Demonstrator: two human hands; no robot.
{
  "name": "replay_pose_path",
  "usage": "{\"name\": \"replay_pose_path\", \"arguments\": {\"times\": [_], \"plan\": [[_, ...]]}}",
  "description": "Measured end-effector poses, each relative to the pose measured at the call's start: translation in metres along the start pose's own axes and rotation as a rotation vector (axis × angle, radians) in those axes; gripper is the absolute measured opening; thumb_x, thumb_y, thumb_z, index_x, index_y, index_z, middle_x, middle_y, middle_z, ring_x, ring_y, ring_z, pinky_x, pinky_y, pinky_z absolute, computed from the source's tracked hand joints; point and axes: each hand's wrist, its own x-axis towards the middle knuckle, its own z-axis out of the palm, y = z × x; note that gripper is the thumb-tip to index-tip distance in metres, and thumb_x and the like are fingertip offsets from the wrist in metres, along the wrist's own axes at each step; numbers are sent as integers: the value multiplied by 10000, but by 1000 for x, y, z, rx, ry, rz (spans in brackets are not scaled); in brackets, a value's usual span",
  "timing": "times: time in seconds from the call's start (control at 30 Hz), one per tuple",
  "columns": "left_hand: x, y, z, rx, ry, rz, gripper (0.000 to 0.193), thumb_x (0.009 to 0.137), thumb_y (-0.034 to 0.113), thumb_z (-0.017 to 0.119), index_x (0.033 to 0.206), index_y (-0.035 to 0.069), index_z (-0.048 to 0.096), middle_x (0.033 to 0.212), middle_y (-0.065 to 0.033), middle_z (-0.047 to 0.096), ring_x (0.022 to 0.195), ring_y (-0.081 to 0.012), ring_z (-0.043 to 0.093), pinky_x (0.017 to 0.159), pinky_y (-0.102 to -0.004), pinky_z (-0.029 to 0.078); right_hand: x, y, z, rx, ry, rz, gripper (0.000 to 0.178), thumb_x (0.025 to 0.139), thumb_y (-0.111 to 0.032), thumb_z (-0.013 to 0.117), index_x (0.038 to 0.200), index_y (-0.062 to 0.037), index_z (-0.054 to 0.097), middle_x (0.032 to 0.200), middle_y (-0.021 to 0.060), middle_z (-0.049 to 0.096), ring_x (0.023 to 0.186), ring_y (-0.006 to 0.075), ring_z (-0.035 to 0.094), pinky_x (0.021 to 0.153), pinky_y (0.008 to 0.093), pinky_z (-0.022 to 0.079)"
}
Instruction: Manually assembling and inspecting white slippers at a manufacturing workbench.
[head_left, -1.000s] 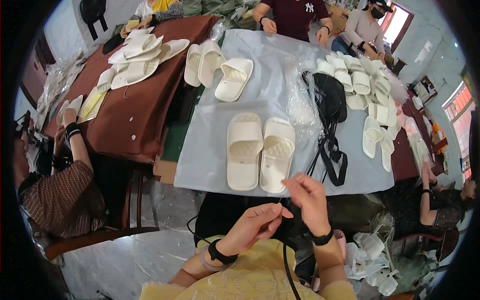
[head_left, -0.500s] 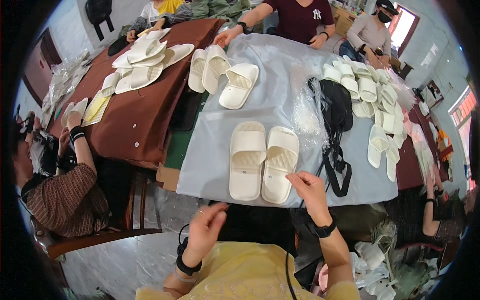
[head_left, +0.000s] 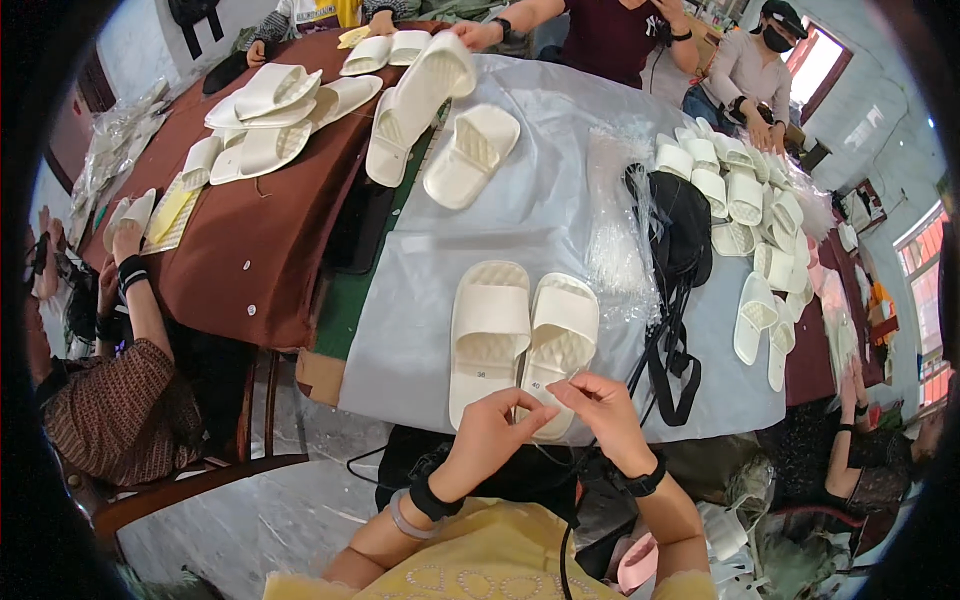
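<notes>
Two cream slide slippers lie side by side, toes away from me, at the near edge of the cloth-covered table. The left slipper (head_left: pixel 487 335) and the right slipper (head_left: pixel 563 325) each carry a small printed label on the footbed. My left hand (head_left: pixel 492 432) is over the heel end of the pair, thumb and fingers pinched together. Close beside it, my right hand (head_left: pixel 602 415) pinches over the right slipper's heel. Whatever is between the fingertips of either hand is too small to make out.
Beyond lies a single slipper (head_left: pixel 472 155); a co-worker's hand (head_left: pixel 478 35) reaches to more slippers (head_left: pixel 420 105). A black bag (head_left: pixel 672 225) with straps and clear plastic wrap (head_left: pixel 615 230) lie right of the pair. A slipper pile (head_left: pixel 745 190) covers the far right. Left stands a brown-covered table (head_left: pixel 260 225).
My left hand has come up and right to the slippers' heels, meeting my right hand. Across the table, the co-worker's slippers have shifted and one now lifts. The head view has shifted slightly.
</notes>
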Motion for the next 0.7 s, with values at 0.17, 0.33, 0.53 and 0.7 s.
{"name": "replay_pose_path", "arguments": {"times": [0.17, 0.33, 0.53, 0.7], "plan": [[13, 6, 0, -699, -98, -270, 200, 834, 222, 639, 898, 36, 606, 774, -3, 642, 626, -31, 533, 471, -188, 394, 10, -15, 3, 119, -103, 205, 181, 869, -114, 568, 931, 39, 641, 836, 24, 622, 748, 72, 538, 692, 207, 429], [21, -6, 0, -834, -162, -463, 107, 871, 159, 582, 911, 62, 562, 824, -25, 625, 454, -15, 300, 412, -184, 231, 22, -7, -4, -97, -63, 78, 196, 871, -138, 565, 1007, -10, 625, 856, 34, 626, 741, 69, 543, 671, 207, 434], [32, 9, -1, -1044, -309, -779, 110, 898, 191, 517, 909, 82, 525, 756, 33, 556, 423, -46, 270, 402, -199, 202, 72, -21, -44, -596, 152, -350, 207, 875, -154, 527, 1025, -32, 600, 914, 126, 602, 723, 221, 578, 655, 269, 455], [64, -12, 26, -1184, -281, -808, 92, 913, 197, 473, 893, 113, 504, 786, 52, 545, 420, -55, 254, 402, -207, 209, 108, 3, -53, -752, -7, -339, 232, 885, -171, 486, 1028, -22, 592, 977, 169, 585, 861, 316, 570, 760, 354, 446]]}}
